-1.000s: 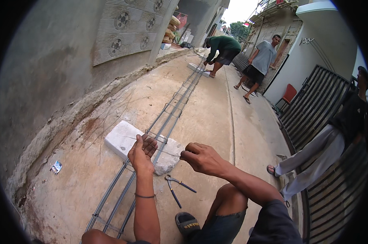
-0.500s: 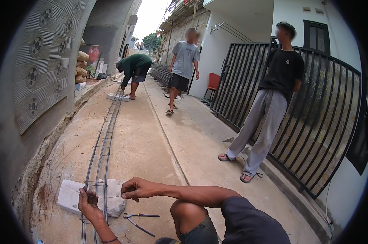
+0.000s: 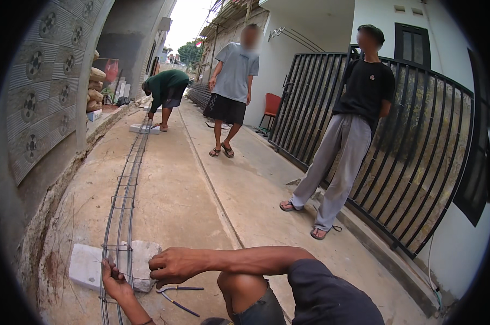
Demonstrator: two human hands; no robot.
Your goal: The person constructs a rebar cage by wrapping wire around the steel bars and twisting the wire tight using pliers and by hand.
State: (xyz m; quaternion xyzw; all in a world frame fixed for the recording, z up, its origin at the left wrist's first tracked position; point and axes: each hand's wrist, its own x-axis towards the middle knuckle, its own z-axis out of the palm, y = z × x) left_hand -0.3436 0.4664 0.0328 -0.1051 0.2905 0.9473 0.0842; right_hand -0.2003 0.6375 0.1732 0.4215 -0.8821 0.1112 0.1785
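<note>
Steel cage (image 3: 127, 177) is running lengthwise forward, left hand (image 3: 116, 285) being nearer.
Left fingers are half-curling, their grip not showing clearly; right hand (image 3: 174, 265) is pinching thin wire (image 3: 142, 279).

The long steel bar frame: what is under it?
A whitish block lies under the near part of the frame, and another pale block under the far part. The patch of the whitish block behind the left hand cannot be seen.
</note>
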